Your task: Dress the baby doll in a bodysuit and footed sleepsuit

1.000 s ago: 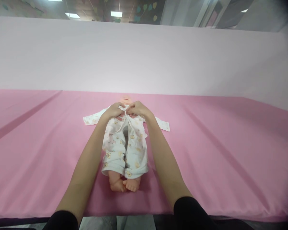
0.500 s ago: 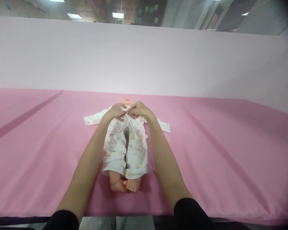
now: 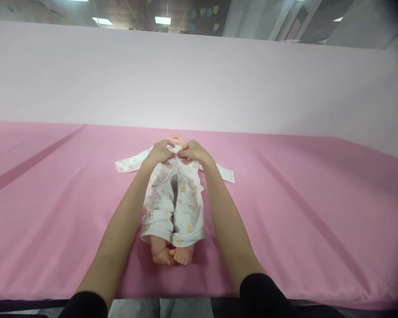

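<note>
A baby doll [image 3: 181, 255] lies on its back, bare feet towards me and head at the far end. It wears a white patterned baby top [image 3: 129, 164] with long sleeves spread to both sides, and matching white trousers [image 3: 189, 212]. My left hand [image 3: 161, 152] is closed on the top's front at the chest, left of the middle. Facing it, my right hand [image 3: 193, 151] pinches the front from the right. Between the fingertips the two front edges meet, and below them the front parts. Any fastener there is too small to make out.
A pink padded mat [image 3: 285, 212] covers the table around the doll, with creases on both sides. Behind it rises a plain white panel [image 3: 199, 79]. The mat's near edge runs just in front of my body.
Both hands stay at the doll's chest with only slight finger movement. The doll and its clothes lie almost as before.
</note>
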`<state>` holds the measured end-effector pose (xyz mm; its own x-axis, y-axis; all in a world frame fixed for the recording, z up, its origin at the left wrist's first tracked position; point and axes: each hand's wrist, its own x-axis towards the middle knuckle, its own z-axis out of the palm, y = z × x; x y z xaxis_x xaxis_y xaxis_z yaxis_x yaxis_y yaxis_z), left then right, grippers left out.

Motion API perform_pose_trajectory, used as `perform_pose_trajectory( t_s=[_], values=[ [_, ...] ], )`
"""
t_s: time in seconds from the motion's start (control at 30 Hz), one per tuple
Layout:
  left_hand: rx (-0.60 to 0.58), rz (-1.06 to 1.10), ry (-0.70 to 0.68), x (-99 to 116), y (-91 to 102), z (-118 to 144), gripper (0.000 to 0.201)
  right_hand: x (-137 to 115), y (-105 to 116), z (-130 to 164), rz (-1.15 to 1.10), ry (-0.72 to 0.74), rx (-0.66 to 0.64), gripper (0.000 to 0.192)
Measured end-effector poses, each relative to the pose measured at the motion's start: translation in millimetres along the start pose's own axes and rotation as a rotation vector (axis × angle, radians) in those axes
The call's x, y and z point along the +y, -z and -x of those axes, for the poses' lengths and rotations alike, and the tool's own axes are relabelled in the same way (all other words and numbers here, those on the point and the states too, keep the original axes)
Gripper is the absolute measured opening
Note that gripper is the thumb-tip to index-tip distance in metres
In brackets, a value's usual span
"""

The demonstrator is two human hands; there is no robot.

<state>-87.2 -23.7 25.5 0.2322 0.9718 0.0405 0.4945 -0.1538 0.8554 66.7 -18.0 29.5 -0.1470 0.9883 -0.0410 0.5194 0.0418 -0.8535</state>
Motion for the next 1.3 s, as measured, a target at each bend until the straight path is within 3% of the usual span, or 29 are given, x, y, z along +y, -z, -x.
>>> perform_pose_trajectory(
  t_s=[0.17, 0.5, 0.87, 1.1, 1.3],
  values=[
    [-0.002, -0.004, -0.015, -5.2, -3.0, -4.4, 0.036, 2.8, -1.0, -3.5, 0.010, 0.008, 0.003, 0.012],
    [-0.136, 0.093, -0.029, -10.4, 3.9, -6.0, 0.030, 2.5, -0.8, -3.1, 0.005, 0.053, -0.019, 0.012],
    [-0.125, 0.126, 0.036, -0.7, 8.1, 0.1, 0.006, -1.7, -1.7, 1.1, 0.092, 0.085, -0.039, 0.009],
    [0.014, -0.001, 0.011, -8.5, -4.1, -11.9, 0.021, 0.1, -6.0, -4.6, 0.130, 0.076, -0.013, 0.010],
    [-0.014, 0.084, -0.007, -9.6, -2.9, -9.8, 0.024, -0.8, -8.3, -3.5, 0.130, 0.054, 0.006, 0.010]
  ],
)
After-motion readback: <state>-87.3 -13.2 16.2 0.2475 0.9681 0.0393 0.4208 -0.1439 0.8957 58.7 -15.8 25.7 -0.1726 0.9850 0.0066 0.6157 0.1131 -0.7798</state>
